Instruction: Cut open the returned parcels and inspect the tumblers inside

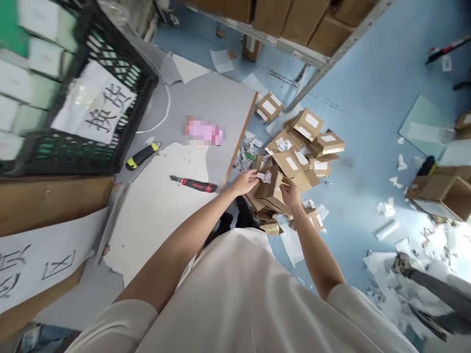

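One cardboard box (274,190) sits between the two hands, low in the heap beside the worktable and in front of the person's body. The left hand (246,183) has thumb and fingertips pinched together on one white scrap (265,177), crumpled at its far end, over the box's left side. The right hand (291,194) is at the box's right edge with its fingers curled; I cannot tell whether they clamp the cardboard or only touch it.

Around that box, at least five more cartons (308,125) with white labels show in the heap; overlap hides the full count. One pile of crumpled paper (249,147) lies between the heap and the worktable (224,98), whose brown edge runs slantwise just left of the cartons. Two utility knives lie on the table: a red-and-black one (198,185) near that edge, and a yellow-and-black one (142,157) farther left, beside one black plastic crate (143,78) bearing one handwritten sheet (96,104). One blurred pink item (204,131) lies above the red knife.

A metal shelf (320,60) loaded with boxes bounds the heap's far side. To the right, blue floor (362,162) stretches widely, reaching scattered paper, one open carton (441,193) and another person's two shoes (429,321).
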The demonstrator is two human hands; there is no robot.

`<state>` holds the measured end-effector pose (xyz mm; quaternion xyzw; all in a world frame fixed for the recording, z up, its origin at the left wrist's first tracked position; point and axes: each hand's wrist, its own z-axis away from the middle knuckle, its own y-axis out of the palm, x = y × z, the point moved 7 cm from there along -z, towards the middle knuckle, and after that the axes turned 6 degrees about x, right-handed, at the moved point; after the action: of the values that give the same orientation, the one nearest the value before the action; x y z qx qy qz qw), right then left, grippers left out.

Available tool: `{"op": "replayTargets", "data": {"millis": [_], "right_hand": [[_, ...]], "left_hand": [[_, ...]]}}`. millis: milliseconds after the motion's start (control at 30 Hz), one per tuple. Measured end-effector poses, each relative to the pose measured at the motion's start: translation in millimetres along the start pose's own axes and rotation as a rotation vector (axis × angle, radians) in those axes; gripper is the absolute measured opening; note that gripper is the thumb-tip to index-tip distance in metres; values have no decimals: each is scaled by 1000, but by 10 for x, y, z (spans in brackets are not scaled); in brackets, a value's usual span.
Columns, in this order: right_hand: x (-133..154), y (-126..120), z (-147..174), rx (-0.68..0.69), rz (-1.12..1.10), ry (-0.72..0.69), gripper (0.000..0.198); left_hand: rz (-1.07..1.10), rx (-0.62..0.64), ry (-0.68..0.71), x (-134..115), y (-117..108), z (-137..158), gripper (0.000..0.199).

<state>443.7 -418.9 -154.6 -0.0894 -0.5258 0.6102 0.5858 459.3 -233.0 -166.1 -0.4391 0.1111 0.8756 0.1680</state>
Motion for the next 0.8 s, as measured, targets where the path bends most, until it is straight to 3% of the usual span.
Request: {"op": "replayTargets", "data": {"millis": [100,167,233,300,400,533,667,800], "right_hand": [[421,-198,-734,-122,-21,1,54],[869,-329,-1268,-166,1,-84,47],[1311,-403,-1743,-167,74,-184,45],[1630,-419,-2120,-159,163,-238,46],[1868,-336,-2488,-117,245,-263,46],[1949,-151,-2669,-33,298,-275,50],[1896,-171,-2614,-83,268,-243,56],[1885,-286,-2387,-188,198,-262,49]], "left_hand": [[-43,-321,-8,303,-758,577,47],[33,-563,-55,573,-1202,1010,42],[127,-765,-81,814,-1511,1381,38],[191,-874,-102,984,-1670,1620,38],[233,-910,-104,1087,-1710,1765,43],[257,-902,-102,1107,-1613,1807,52],[269,-925,-124,1097,-1546,1857,52],[256,-941,-147,1035,-1488,1989,51]]}}
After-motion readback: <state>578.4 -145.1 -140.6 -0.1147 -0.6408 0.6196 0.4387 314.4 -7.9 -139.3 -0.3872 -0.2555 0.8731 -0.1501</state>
